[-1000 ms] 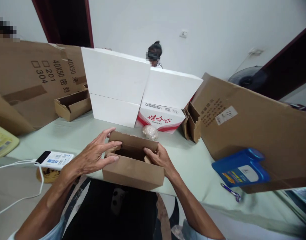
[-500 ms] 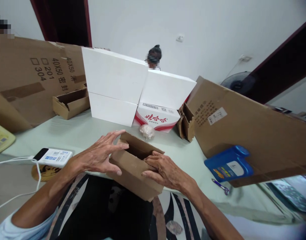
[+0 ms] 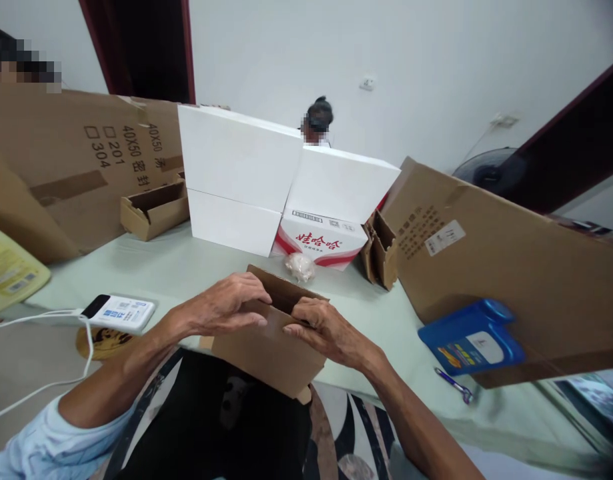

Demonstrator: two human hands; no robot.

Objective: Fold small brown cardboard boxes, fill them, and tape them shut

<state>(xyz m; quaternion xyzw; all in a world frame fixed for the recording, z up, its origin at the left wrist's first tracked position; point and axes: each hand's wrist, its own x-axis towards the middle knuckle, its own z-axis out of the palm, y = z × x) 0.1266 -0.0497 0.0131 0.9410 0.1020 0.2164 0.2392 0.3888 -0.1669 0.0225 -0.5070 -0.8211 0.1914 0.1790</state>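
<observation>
A small brown cardboard box (image 3: pixel 269 347) with an open top stands at the table's near edge, close to my body. My left hand (image 3: pixel 231 303) grips the near wall at its left, thumb outside and fingers over the rim. Farther right on the same wall, my right hand (image 3: pixel 326 327) pinches the rim with the thumb outside and the fingers inside. The far wall of the box rises behind my fingers, and its inside is mostly hidden. Just beyond it lies a crumpled clear plastic bundle (image 3: pixel 300 267).
White boxes (image 3: pixel 241 167) and a red-and-white carton (image 3: pixel 321 243) stand behind. Narrow cardboard trays (image 3: pixel 156 210) flank them. At right are a blue bottle (image 3: pixel 471 337) and a purple razor-like tool (image 3: pixel 453 385); at left, a white power bank (image 3: pixel 121 312) with cables and a yellow container (image 3: pixel 13 273).
My left hand has closed from a spread pose onto the box's near wall. That wall now stands more upright and faces me. The view has shifted slightly left.
</observation>
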